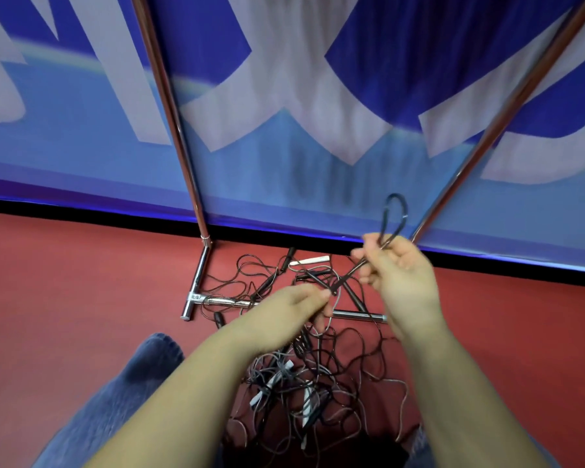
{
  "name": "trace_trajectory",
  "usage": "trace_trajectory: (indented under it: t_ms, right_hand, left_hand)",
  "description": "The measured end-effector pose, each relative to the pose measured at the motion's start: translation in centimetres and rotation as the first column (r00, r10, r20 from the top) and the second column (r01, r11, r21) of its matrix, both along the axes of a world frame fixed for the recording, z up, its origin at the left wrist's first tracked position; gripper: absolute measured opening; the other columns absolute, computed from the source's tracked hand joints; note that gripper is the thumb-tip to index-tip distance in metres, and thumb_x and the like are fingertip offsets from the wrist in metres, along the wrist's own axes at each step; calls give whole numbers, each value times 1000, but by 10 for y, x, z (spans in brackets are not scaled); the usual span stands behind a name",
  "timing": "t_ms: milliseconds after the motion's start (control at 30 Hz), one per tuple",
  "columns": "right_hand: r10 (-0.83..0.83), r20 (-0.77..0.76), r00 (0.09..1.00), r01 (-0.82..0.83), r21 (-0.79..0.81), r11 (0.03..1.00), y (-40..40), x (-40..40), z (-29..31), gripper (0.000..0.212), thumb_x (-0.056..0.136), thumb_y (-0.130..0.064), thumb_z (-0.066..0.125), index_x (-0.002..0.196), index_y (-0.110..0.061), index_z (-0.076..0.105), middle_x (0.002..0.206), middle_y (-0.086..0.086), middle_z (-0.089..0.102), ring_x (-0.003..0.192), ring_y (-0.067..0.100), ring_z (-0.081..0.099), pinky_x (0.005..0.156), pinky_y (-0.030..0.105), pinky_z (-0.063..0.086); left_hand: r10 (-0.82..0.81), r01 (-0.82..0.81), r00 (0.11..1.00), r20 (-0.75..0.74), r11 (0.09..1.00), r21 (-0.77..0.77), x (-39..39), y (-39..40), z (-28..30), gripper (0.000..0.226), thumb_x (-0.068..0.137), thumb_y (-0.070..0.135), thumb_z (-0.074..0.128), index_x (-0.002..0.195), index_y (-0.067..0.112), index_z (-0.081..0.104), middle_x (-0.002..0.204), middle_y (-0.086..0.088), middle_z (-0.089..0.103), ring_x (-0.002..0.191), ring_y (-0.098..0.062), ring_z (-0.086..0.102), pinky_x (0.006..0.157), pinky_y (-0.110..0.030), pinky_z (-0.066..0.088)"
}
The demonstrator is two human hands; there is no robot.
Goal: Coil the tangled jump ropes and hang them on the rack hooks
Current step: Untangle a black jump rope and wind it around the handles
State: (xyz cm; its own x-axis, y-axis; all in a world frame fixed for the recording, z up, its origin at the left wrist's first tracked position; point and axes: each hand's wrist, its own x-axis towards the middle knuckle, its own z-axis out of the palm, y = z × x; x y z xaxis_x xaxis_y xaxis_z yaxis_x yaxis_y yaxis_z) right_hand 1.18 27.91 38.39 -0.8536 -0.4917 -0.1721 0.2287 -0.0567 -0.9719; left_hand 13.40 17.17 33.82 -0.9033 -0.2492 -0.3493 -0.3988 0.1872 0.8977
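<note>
Right hand was raised at about 2 o'clock of frame centre, fingers curled round a black rope; a small loop of it stood up above the knuckles. Left hand sat lower, near centre, thumb and fingertips pinching the same black rope where it ran down from the right hand. The short span between the two hands looked taut. Motion blur on the right fingers, so exact finger count on the rope: cannot tell.

Tangled pile of jump ropes lay on the red floor at 6 o'clock, below and between the forearms: black and grey cords mixed, several white handles in it. More loose black cord spread toward 12 o'clock of the pile, over the chrome base bar of the rack. One white handle lay by the wall at the far edge.

Rack uprights ran up at 11 and 1 o'clock against a blue-and-white banner. Knee in blue denim at 8 o'clock.
</note>
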Motion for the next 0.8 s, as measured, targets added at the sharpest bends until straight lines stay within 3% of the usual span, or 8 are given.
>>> trace_trajectory:
  t_ms: [100, 167, 300, 367, 433, 500, 667, 800]
  right_hand:
    - [-213, 68, 975, 220, -105, 970, 15, -29, 6, 14, 94, -9, 53, 81, -15, 55, 63, -4, 64, 44, 0, 48, 48, 12, 41]
    - [-176, 141, 974, 196, -149, 969, 21, -37, 7, 11, 95, -12, 52, 86, -15, 55, 65, -6, 66, 49, 0, 51, 52, 13, 44]
    - [156, 129, 979, -171, 115, 978, 13, -22, -1, 20, 94, -35, 49, 102, -19, 58, 95, -3, 65, 70, 10, 60, 66, 23, 51]
    - [422, 52, 905, -413, 349, 841, 10, -9, -9, 32, 89, -40, 53, 117, -24, 54, 106, -11, 62, 90, 8, 63, 81, 24, 50]
    - [680, 70, 730, -639, 424, 642, 7, 5, -20, 34, 86, -26, 65, 119, -20, 56, 107, -14, 63, 101, 4, 61, 93, 21, 46]
    - [775, 73, 628, -708, 468, 529, 3, 15, -33, 22, 85, -15, 69, 105, -14, 61, 88, -15, 67, 86, 0, 64, 90, 20, 48]
    - [711, -76, 700, -490, 673, 555, -2, 19, -39, 8, 89, -20, 63, 89, -12, 63, 55, -14, 50, 49, 2, 42, 55, 20, 39]
    - [653, 42, 756, -559, 559, 612, -9, 23, -35, 9, 91, -17, 61, 86, -10, 63, 66, -8, 64, 61, 9, 59, 65, 26, 53]
  left_hand:
    - [-20, 20, 998, 62, 1000, -7, 1, 0, -5, 31, 99, 38, 43, 74, 26, 58, 72, 4, 65, 71, -25, 52, 83, -55, 47]
    - [12, -12, 999, 33, 1000, -14, -1, 1, -5, 31, 100, 33, 42, 74, 26, 57, 69, 3, 67, 70, -35, 55, 78, -55, 49]
    - [256, -251, 966, -39, 963, 99, -7, -1, 2, 28, 104, 18, 37, 80, 14, 52, 60, 1, 65, 63, -26, 64, 63, -35, 51]
    - [409, -388, 912, -35, 887, 249, -11, -1, 6, 28, 104, 15, 35, 81, 11, 50, 58, 0, 62, 55, -15, 64, 56, -27, 53]
    - [535, -488, 844, -35, 794, 361, -12, -2, 10, 28, 104, 14, 35, 81, 10, 51, 61, -2, 61, 50, -11, 64, 53, -25, 55]
    - [638, -556, 770, -24, 689, 465, -12, -5, 12, 28, 104, 13, 35, 82, 9, 51, 64, -4, 62, 49, -12, 66, 49, -23, 56]
    - [779, -605, 627, 15, 475, 639, -11, -15, 10, 26, 104, 15, 34, 86, 7, 51, 57, 0, 66, 55, -15, 69, 49, -25, 56]
    - [776, -603, 628, 58, 437, 668, -11, -20, 12, 28, 104, 23, 36, 90, 9, 55, 68, -3, 72, 63, -16, 71, 58, -27, 59]
